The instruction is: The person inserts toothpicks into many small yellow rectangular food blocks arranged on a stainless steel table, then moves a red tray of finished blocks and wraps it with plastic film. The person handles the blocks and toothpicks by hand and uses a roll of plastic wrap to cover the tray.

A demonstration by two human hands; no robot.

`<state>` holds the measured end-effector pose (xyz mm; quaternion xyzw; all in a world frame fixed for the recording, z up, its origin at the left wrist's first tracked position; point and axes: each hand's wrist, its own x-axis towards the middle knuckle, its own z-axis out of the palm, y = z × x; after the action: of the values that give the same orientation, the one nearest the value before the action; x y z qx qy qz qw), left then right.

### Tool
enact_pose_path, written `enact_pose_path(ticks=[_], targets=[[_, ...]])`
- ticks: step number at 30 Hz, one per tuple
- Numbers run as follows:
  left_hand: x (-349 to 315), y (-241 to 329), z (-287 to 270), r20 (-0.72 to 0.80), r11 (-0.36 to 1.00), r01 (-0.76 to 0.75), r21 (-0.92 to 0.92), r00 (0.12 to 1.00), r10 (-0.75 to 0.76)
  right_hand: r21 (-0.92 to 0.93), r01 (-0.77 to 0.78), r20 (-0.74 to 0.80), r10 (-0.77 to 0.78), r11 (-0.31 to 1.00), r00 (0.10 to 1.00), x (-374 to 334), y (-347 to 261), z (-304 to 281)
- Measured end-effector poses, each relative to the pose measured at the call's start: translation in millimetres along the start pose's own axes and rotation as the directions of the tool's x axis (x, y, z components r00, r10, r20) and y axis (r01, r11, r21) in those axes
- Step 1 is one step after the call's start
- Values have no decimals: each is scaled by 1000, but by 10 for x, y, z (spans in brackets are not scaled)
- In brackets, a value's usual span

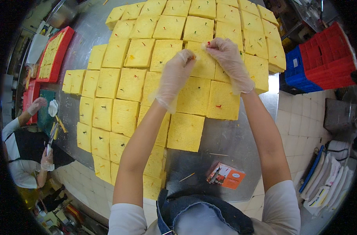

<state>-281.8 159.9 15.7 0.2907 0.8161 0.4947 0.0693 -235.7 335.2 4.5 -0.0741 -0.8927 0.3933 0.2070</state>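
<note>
Many yellow, square, cake-like blocks (pixel 190 131) stand close together in rows on the metal table, most with a small coloured-topped pick in the top. Both my hands wear clear gloves and hover over the middle rows. My left hand (pixel 173 78) is closed, fingertips pinched around something small with an orange tip that I cannot make out. My right hand (pixel 228 62) pinches a small red-topped pick (pixel 208 44) above a block. Near the table's front edge lie two loose wooden sticks, one (pixel 187 177) left of an orange-and-white box (pixel 226 176), the other (pixel 219 154) beyond it.
Metal table (pixel 210 137) carries the blocks. At left, a co-worker's gloved hand (pixel 47 159) holds a knife beside yellow strips (pixel 61 124) and a green board (pixel 46 98). A red tray (pixel 67 47) holds more blocks. Red crate (pixel 323 58), blue crate (pixel 298 68) and stacked bags (pixel 327 178) stand right.
</note>
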Motion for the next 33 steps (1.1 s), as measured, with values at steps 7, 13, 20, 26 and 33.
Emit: enact_pose_path(ticks=[7, 13, 20, 26, 33], targets=[[24, 59, -13, -34, 984, -151, 98, 987, 155, -70, 190, -147, -199, 979, 969, 79, -81, -137], [77, 31, 6, 7, 863, -336, 377, 933, 360, -49, 149, -78, -153, 988, 985, 164, -71, -156], [37, -108, 33, 31, 923, -229, 309, 973, 231, -192, 175, -87, -194, 966, 977, 92, 21, 67], [33, -85, 26, 10, 932, -225, 283, 973, 231, -271, 185, -119, -223, 945, 967, 79, 63, 135], [84, -120, 39, 113, 829, -298, 474, 954, 278, -342, 155, -99, -199, 927, 975, 104, 117, 224]])
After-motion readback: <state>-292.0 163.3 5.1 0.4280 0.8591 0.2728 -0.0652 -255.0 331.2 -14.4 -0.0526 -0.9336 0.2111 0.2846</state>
